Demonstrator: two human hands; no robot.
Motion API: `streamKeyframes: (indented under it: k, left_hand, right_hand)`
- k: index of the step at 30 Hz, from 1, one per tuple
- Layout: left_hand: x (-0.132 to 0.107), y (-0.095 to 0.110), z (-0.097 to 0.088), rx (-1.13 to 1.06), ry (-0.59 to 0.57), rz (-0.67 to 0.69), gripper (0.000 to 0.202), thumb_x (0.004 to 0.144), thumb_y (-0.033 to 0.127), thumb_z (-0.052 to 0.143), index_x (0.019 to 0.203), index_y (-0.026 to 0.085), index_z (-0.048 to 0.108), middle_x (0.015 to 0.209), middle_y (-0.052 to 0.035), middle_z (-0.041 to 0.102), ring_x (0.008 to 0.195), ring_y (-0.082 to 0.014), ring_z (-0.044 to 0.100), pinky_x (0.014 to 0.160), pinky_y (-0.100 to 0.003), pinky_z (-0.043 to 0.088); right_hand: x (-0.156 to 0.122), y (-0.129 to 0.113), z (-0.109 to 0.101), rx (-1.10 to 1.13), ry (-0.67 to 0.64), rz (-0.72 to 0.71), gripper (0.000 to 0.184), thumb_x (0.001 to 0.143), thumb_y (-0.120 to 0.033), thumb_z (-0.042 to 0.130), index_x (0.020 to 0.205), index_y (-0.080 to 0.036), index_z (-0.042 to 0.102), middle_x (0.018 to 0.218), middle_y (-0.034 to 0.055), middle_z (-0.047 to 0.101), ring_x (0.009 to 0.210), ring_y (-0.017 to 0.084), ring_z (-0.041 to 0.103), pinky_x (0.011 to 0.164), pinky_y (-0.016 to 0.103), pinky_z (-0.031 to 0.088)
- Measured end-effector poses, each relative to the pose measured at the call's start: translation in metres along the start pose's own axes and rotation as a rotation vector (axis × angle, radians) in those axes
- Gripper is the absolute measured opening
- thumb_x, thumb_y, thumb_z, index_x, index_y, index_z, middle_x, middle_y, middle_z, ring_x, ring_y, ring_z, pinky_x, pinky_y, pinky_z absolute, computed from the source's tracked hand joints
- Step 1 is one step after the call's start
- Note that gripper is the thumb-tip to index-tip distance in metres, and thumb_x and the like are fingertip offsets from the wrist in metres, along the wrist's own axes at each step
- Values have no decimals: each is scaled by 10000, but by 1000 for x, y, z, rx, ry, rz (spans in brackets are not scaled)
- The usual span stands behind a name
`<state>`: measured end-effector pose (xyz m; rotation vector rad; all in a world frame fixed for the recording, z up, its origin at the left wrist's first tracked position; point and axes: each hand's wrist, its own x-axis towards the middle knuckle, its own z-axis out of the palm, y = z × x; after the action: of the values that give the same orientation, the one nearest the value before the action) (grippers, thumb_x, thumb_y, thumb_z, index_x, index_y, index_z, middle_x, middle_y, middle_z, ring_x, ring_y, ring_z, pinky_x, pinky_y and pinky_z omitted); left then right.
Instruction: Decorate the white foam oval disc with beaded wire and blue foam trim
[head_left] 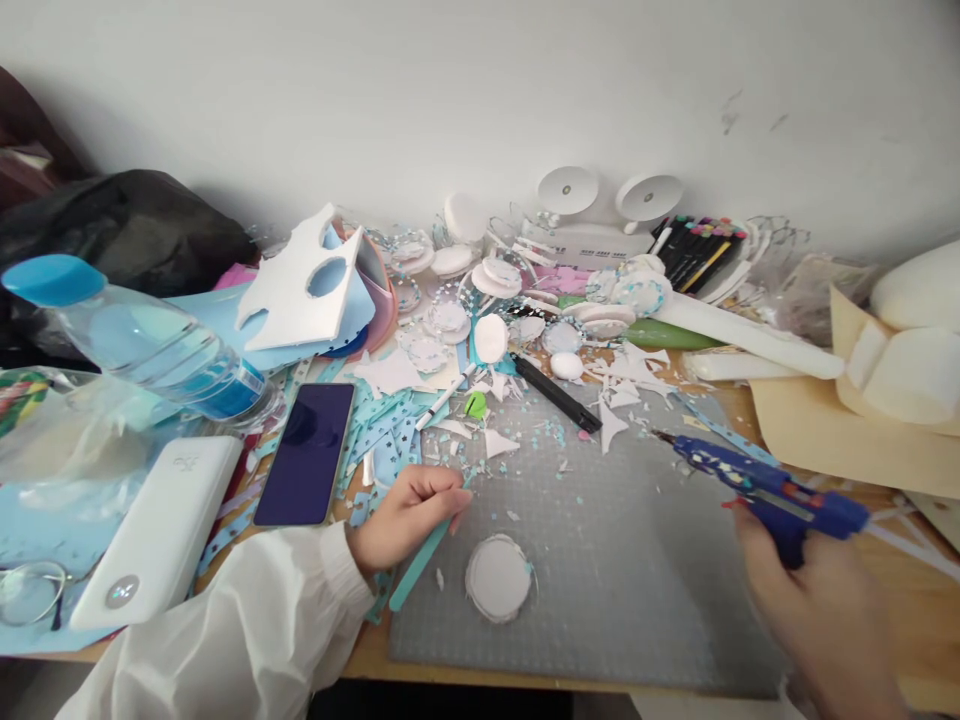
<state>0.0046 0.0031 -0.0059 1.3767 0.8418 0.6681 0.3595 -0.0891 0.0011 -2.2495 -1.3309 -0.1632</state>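
My left hand (pixel 411 515) is closed on a narrow teal paper strip (pixel 417 572), which hangs down toward the mat's left edge. Just right of it, a round white disc (pixel 498 578) with a ragged rim lies flat on the grey cutting mat (pixel 622 580). On the right side, my right hand (pixel 821 595) grips a blue hot glue gun (pixel 776 490) by its handle, the nozzle pointing left above the mat. That hand is slightly blurred. A black utility knife (pixel 556 392) and a white pen-like stick (pixel 445 397) rest beyond the hands.
White foam scraps (pixel 501 443) litter the mat's far part. Several decorated white discs (pixel 495 275) crowd the back by the wall. At left are a phone (pixel 306 455), a white power bank (pixel 161 535) and a tilted water bottle (pixel 165 345). Markers (pixel 697 255) stand at back right.
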Motion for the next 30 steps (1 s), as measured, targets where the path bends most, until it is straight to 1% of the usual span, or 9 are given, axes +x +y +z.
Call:
streamKeyframes:
  k: [2, 3, 6, 9, 11, 15, 19, 24, 30]
  left_hand:
    - [0, 2, 0, -2, -10, -6, 476, 857, 450, 565, 488, 161, 483, 478, 31, 390, 505, -99, 337, 532, -257, 258]
    - [1, 2, 0, -3, -12, -10, 479, 854, 457, 567, 487, 162, 476, 477, 32, 389, 503, -98, 332, 532, -255, 260]
    - [1, 4, 1, 0, -15, -21, 483, 847, 471, 571, 488, 165, 468, 476, 33, 387, 501, -97, 332, 529, -253, 260]
    - [2, 4, 0, 6, -21, -20, 489, 852, 479, 569, 490, 163, 477, 481, 28, 401, 501, -99, 348, 526, -252, 265]
    - [1, 3, -1, 1, -23, -22, 500, 858, 489, 565, 490, 161, 478, 484, 25, 409, 498, -97, 353, 519, -250, 265]
    - [1, 5, -1, -29, -39, -36, 520, 856, 514, 573, 486, 162, 471, 479, 24, 412, 476, -90, 341, 490, -244, 253]
    - [2, 11, -1, -38, -46, -33, 527, 860, 503, 574, 473, 163, 464, 471, 21, 423, 471, -89, 353, 492, -241, 277]
    - [1, 16, 1, -25, -97, -25, 541, 870, 506, 561, 462, 164, 465, 465, 20, 421, 459, -85, 354, 480, -234, 297]
    - [-1, 17, 2, -2, -131, -47, 542, 866, 514, 557, 460, 165, 472, 455, 14, 427, 453, -88, 365, 457, -228, 289]
  right_hand:
    - [6, -19, -6, 32, -10, 85, 317, 697, -455, 704, 492, -309, 511, 406, 70, 525, 378, 260, 555, 342, 356, 345]
    - [9, -30, -6, 91, -32, 76, 337, 658, -453, 742, 459, -293, 522, 380, 57, 520, 359, 244, 556, 332, 337, 361]
    - [11, -69, 3, 266, -56, -127, 447, 646, -448, 754, 370, -259, 458, 310, 2, 464, 280, 173, 489, 311, 284, 368]
    - [8, -102, 21, 404, -101, -386, 370, 712, -371, 687, 419, -233, 508, 347, -20, 524, 286, 144, 494, 328, 252, 395]
    - [2, -114, 33, 480, -135, -461, 286, 720, -302, 646, 469, -232, 528, 384, -24, 562, 310, 136, 505, 348, 241, 420]
    - [-10, -119, 46, 543, -181, -455, 216, 691, -240, 620, 518, -241, 491, 380, -43, 529, 322, 122, 475, 349, 226, 415]
    - [-16, -114, 46, 575, -186, -457, 88, 672, -205, 595, 648, -253, 526, 422, -53, 535, 386, 152, 531, 389, 249, 441]
    - [-16, -110, 44, 630, -222, -454, 128, 677, -177, 605, 736, -273, 544, 450, -53, 541, 431, 177, 560, 423, 272, 457]
    - [-20, -105, 48, 667, -273, -438, 185, 676, -148, 622, 796, -262, 539, 507, -60, 568, 430, 157, 555, 430, 259, 457]
